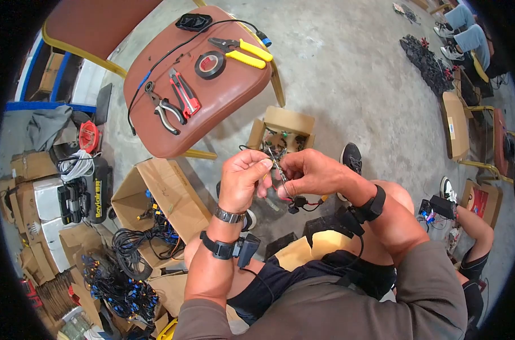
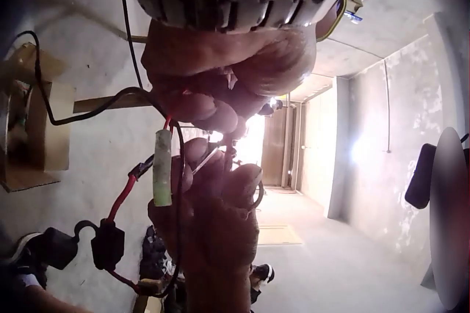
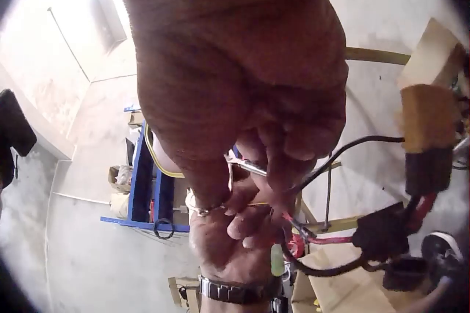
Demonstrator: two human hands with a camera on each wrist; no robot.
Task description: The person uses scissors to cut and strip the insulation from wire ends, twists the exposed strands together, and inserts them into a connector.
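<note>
Both hands meet over the lap. The left hand (image 1: 241,177), wearing a metal watch, pinches thin wire between thumb and fingers. Close against it, the right hand (image 1: 315,170) grips a thin silver metal tool (image 1: 278,170), whose exact kind I cannot tell; its shaft (image 3: 251,168) shows between the fingers in the right wrist view. Below the fingertips hangs a translucent greenish sleeve (image 2: 162,168). Red and black leads run to a black holder (image 2: 109,245) and a yellow connector (image 3: 428,118). The fingers hide where tool and wire meet.
A brown chair seat (image 1: 223,85) bears pliers, a red cutter (image 1: 184,93), black tape (image 1: 210,64) and yellow-handled strippers (image 1: 249,54). A small carton (image 1: 290,120) stands beyond the hands. Left are a larger carton (image 1: 175,192) and cable bundles (image 1: 121,289). Other people sit at right.
</note>
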